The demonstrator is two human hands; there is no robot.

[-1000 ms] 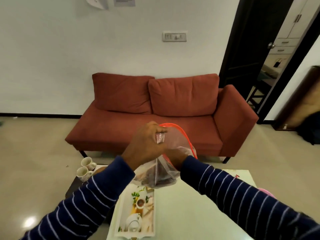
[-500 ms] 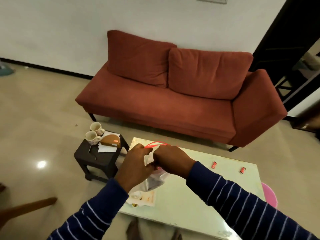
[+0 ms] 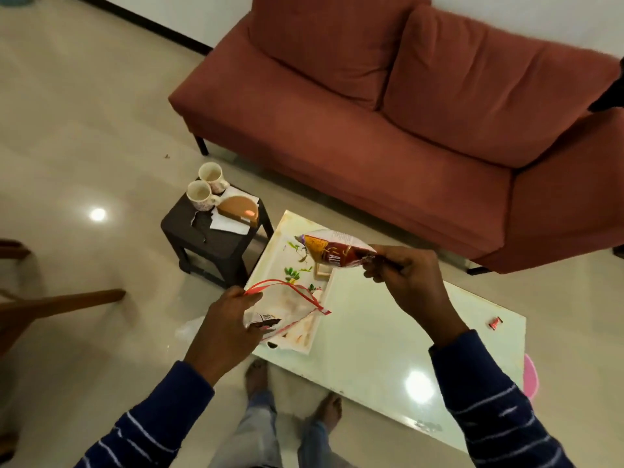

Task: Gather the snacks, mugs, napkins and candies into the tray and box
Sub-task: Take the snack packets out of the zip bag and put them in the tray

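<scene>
- Snack packet (image 3: 332, 250): red-brown, held tilted above the tray.
- Tray (image 3: 270, 261): white, floral, at the counter's left end.
- Clear zip bag (image 3: 285, 310): red-rimmed, open.
- Two mugs (image 3: 206, 188): upright on the dark stool.
- Candy (image 3: 495, 322): red, on the counter.

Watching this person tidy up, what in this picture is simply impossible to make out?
All in the head view:
- Snack packet in the right hand: its lettering is blurred and partly covered by the fingers.
- Zip bag in the left hand: only one dark wrapper shows; the rest is unclear.
- Tray: the bag, the packet and the hands cover much of it.
- Candy on the table: too small to read.
- Pink object: mostly hidden behind the table edge.
</scene>
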